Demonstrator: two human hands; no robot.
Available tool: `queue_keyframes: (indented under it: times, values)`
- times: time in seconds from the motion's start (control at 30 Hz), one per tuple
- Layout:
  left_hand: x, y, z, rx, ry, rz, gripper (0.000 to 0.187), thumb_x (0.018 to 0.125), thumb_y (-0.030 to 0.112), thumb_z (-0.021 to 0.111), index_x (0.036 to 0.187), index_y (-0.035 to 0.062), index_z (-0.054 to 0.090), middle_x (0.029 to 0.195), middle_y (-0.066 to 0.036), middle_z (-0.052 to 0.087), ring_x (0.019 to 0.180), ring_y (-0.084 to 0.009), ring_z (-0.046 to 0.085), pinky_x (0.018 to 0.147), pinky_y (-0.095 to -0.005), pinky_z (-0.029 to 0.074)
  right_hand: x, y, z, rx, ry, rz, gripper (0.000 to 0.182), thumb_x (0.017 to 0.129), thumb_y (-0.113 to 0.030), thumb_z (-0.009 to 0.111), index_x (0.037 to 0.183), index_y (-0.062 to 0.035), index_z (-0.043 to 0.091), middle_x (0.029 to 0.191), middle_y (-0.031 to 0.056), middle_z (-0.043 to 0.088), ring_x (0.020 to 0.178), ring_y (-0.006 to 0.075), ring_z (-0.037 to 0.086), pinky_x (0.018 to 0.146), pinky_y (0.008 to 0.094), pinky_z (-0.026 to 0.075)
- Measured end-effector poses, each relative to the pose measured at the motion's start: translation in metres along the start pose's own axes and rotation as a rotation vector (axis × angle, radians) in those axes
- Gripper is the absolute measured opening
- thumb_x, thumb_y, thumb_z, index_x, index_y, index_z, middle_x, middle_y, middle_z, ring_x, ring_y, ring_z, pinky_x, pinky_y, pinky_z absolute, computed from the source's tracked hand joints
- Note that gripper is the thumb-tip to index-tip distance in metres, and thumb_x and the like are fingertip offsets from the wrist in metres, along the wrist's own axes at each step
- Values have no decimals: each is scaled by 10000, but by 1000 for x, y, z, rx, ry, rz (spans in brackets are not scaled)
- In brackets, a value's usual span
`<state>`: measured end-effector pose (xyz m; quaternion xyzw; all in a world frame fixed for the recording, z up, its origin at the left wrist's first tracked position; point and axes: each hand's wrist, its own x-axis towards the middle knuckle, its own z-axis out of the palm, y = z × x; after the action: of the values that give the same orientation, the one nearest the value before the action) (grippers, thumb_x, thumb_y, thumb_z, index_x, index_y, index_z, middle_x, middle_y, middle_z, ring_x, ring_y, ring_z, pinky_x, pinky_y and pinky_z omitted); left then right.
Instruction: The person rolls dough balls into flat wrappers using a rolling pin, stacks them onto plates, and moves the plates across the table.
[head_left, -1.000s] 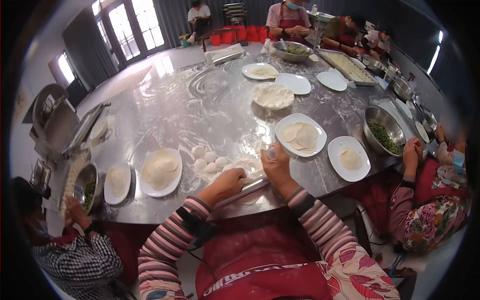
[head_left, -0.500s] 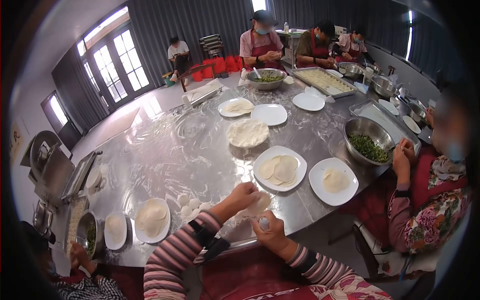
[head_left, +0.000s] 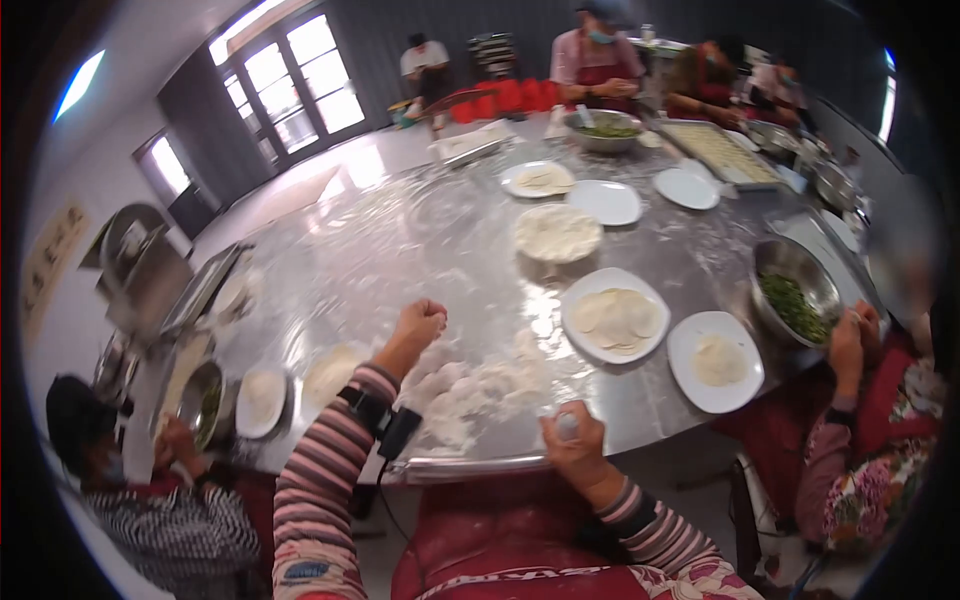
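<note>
My left hand (head_left: 415, 330) is raised over the floury part of the metal table (head_left: 400, 250). Its fingers are curled together, and whatever they may hold is hidden. Below it lie several small flattened dough pieces (head_left: 436, 380), blurred and dusted with flour. At the table's near edge, my right hand (head_left: 580, 455) is wrapped round a rolling pin (head_left: 567, 426), of which only the rounded pale end shows. A white square plate (head_left: 650, 345) with a stack of thin round dough wrappers (head_left: 615, 318) stands ahead and to the right of my hands.
A plate of flour (head_left: 558, 235) stands farther back. To the right are another wrapper plate (head_left: 690, 390) and a steel bowl of chopped green filling (head_left: 795, 300), beside a co-worker's hands (head_left: 855, 335). Another person (head_left: 165, 490) sits at left. Several people are across the table.
My left hand has moved left and away from the edge, and the wrapper seen in it is gone from there. The right hand keeps the rolling pin. The whole view has shifted.
</note>
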<state>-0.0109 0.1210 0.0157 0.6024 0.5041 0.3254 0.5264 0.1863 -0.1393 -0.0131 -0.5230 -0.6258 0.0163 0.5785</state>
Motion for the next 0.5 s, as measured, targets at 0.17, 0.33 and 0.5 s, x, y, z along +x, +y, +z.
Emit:
queue_keyframes:
  times: [0.17,0.33,0.5]
  values:
    - [-10,-16,-63,947,-73,120,220,782,183,618,901,-2,632,889,-167,658,836,-310,640,737,-392,505,6,-10,-1,92,98,163,225,738,-11,705,813,-49,496,550,108,519,453,232,564,435,312,428]
    - [-18,-26,-42,1045,202,7,366,772,273,658,1015,1,626,1123,-251,574,1089,-376,546,911,-428,462,4,-16,-1,60,97,182,222,737,-4,698,807,-49,492,557,97,516,458,206,554,442,304,423]
    - [-10,-37,-49,1017,194,52,356,750,228,635,1005,-16,590,1004,-246,614,991,-381,579,853,-440,469,6,-18,0,15,117,145,220,739,1,691,806,-51,488,571,88,518,472,187,545,452,299,416]
